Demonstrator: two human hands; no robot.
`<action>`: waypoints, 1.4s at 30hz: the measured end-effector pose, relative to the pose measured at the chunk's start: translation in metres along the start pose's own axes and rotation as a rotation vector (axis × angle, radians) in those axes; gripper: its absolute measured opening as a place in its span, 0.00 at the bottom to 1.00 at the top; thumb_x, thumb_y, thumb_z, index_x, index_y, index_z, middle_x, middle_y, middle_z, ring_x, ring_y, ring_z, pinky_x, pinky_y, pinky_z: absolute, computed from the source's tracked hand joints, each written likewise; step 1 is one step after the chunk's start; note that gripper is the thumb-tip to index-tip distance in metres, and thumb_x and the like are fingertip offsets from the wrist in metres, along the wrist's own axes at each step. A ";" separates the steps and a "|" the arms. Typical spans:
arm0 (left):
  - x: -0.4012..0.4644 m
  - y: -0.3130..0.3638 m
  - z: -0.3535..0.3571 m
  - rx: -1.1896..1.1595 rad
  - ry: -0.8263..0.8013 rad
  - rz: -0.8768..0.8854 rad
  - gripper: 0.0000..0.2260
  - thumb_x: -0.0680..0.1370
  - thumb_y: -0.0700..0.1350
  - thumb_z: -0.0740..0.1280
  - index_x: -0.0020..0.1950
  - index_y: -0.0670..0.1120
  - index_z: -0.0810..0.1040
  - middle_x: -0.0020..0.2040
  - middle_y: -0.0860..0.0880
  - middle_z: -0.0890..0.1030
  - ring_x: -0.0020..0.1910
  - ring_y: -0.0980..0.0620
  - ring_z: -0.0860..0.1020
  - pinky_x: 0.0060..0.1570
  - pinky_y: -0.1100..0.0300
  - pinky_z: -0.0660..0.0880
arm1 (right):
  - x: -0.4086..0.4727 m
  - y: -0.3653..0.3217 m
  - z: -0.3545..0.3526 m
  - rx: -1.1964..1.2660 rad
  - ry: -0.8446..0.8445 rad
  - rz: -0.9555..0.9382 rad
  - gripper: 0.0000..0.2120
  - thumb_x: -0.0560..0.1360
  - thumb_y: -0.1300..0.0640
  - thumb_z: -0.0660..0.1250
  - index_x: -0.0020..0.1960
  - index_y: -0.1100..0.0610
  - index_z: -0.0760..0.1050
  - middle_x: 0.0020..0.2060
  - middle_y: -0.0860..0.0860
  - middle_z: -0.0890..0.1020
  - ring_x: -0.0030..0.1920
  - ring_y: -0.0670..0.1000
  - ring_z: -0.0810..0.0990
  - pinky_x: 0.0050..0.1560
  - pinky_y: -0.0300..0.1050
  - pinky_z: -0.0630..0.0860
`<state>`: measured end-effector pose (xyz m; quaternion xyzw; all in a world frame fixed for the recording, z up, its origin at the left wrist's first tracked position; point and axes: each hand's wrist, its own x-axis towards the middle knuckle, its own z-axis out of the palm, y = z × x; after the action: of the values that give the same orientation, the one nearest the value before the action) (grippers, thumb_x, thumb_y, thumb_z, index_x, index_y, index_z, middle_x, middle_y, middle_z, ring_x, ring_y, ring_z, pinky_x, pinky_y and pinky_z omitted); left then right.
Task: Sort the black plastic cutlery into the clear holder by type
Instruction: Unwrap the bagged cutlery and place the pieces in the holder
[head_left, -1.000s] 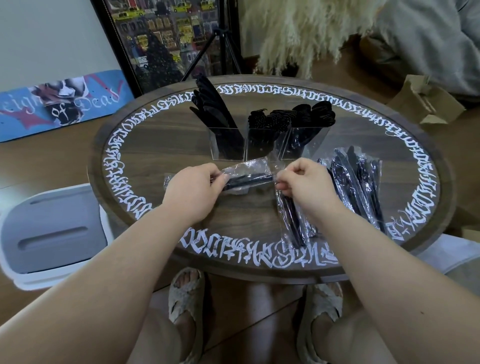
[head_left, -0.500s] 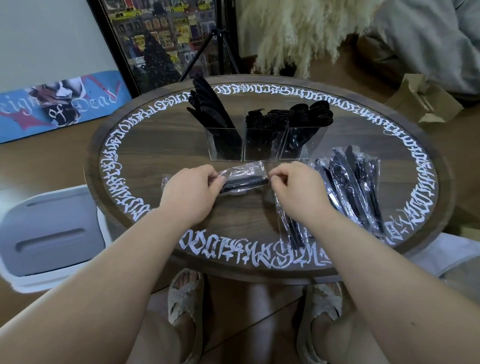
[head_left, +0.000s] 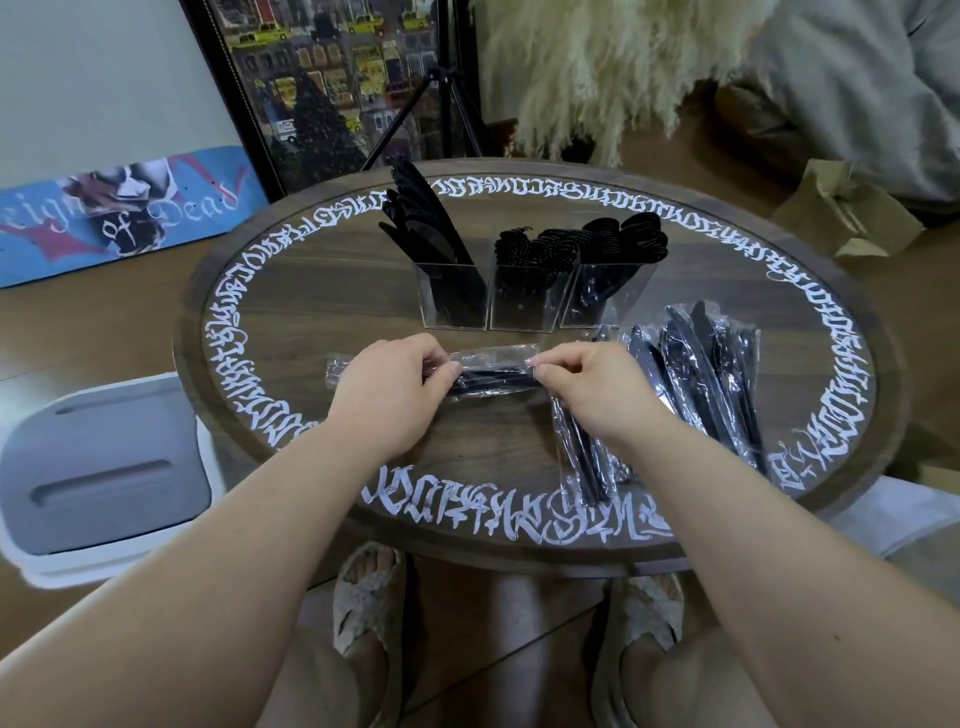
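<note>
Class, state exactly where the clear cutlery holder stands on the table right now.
In the head view, the clear holder stands at the far middle of the round table, just beyond both hands, with the wrapped cutlery pile to its near right.

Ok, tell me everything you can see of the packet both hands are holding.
The packet is a long, narrow sleeve of clear crinkly plastic with black cutlery inside; which types I cannot tell. It lies crosswise just in front of the clear holder, low over the wooden table. The left hand covers its left part, one end poking out beyond it. The right hand pinches its right end. It looks sealed.
</note>
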<state>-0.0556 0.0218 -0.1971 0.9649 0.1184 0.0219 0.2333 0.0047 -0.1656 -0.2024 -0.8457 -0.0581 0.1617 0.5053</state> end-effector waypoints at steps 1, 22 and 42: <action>0.000 0.000 0.000 -0.010 0.004 0.007 0.09 0.80 0.55 0.61 0.51 0.52 0.77 0.43 0.54 0.79 0.46 0.53 0.74 0.43 0.58 0.69 | 0.000 0.000 0.000 -0.019 -0.005 -0.008 0.06 0.77 0.60 0.66 0.49 0.55 0.82 0.36 0.39 0.78 0.34 0.38 0.73 0.33 0.27 0.66; 0.007 -0.018 -0.004 -0.219 0.182 -0.237 0.13 0.81 0.46 0.56 0.64 0.48 0.72 0.54 0.49 0.80 0.54 0.47 0.77 0.52 0.56 0.70 | 0.006 0.003 -0.003 0.272 0.095 0.045 0.09 0.77 0.64 0.65 0.40 0.54 0.79 0.33 0.52 0.81 0.35 0.47 0.78 0.40 0.42 0.76; 0.008 -0.040 -0.018 -0.069 0.293 -0.345 0.17 0.78 0.46 0.64 0.67 0.47 0.71 0.59 0.45 0.76 0.59 0.43 0.74 0.57 0.49 0.71 | 0.009 0.001 -0.011 0.423 0.223 0.119 0.10 0.78 0.66 0.64 0.41 0.56 0.79 0.35 0.52 0.79 0.33 0.45 0.78 0.36 0.36 0.75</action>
<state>-0.0582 0.0660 -0.1993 0.9084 0.3133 0.1257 0.2467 0.0165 -0.1724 -0.2002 -0.7355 0.0831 0.1057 0.6640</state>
